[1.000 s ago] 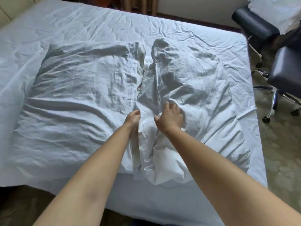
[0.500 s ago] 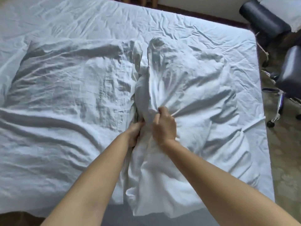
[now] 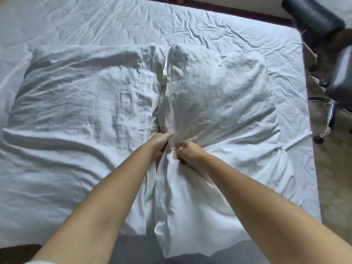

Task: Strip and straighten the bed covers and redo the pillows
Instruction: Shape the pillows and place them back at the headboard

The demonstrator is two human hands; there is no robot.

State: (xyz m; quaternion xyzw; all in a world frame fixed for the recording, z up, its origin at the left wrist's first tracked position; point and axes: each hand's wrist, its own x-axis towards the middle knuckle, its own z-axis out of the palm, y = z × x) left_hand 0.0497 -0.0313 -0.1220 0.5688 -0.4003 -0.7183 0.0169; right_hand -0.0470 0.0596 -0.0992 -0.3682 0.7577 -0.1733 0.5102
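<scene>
White, creased sheeting covers the bed (image 3: 219, 31), which fills most of the view from above. Near the middle of it the left hand (image 3: 161, 142) grips a gathered fold of pillowcase fabric, its fingers curled into the cloth and the thumb lying along the top of the fold. Just beside it, the right hand (image 3: 188, 152) has its fingers curled tight into the same bunched fabric, pinching it; both bare forearms reach in from the near edge. That fabric belongs to the right pillow (image 3: 219, 96), whose case is drawn taut from the hands toward its far corner, with slack white cloth spilling from the hands down to the near edge of the bed. Touching it on the left lies the left pillow (image 3: 80, 96), flat and wrinkled, its inner edge pressed against the right pillow along a deep crease. Beyond the right side of the bed, on a mottled floor (image 3: 331, 168), stands a black office chair (image 3: 341, 80) with chrome legs and castors, and a dark padded piece (image 3: 312, 18) sits by the far corner.
</scene>
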